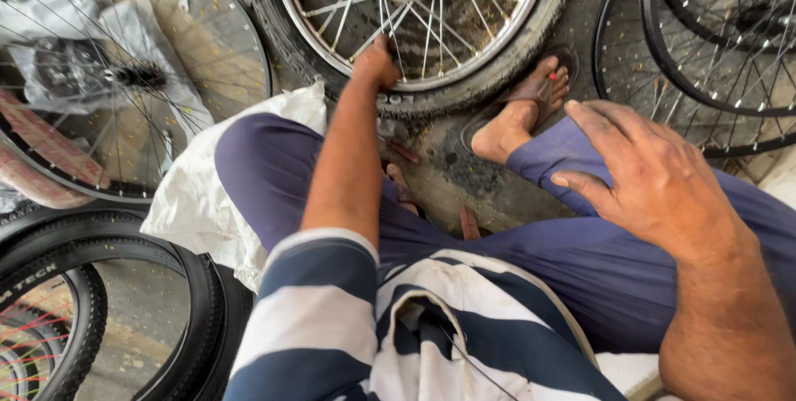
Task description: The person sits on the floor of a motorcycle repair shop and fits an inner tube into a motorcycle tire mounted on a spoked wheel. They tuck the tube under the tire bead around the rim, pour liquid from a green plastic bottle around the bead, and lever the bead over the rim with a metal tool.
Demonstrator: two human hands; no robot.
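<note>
A spoked bicycle wheel with a knobby black tyre (pixel 464 77) stands on the floor in front of me. My left hand (pixel 377 63) reaches forward and grips its silver rim among the spokes at the bottom. My right hand (pixel 643 173) hovers open, fingers spread, above my right knee and holds nothing. I sit with legs in dark blue trousers (pixel 274 169). My right foot in a brown sandal (pixel 531 106) rests against the tyre.
Bare spoked rims (pixel 705 77) lean at the right. A wheel with a black hub (pixel 124 77) lies at the left over plastic wrapping. Black tyres (pixel 174 285) stack at the lower left. White sacking (pixel 207 202) lies beside my left thigh.
</note>
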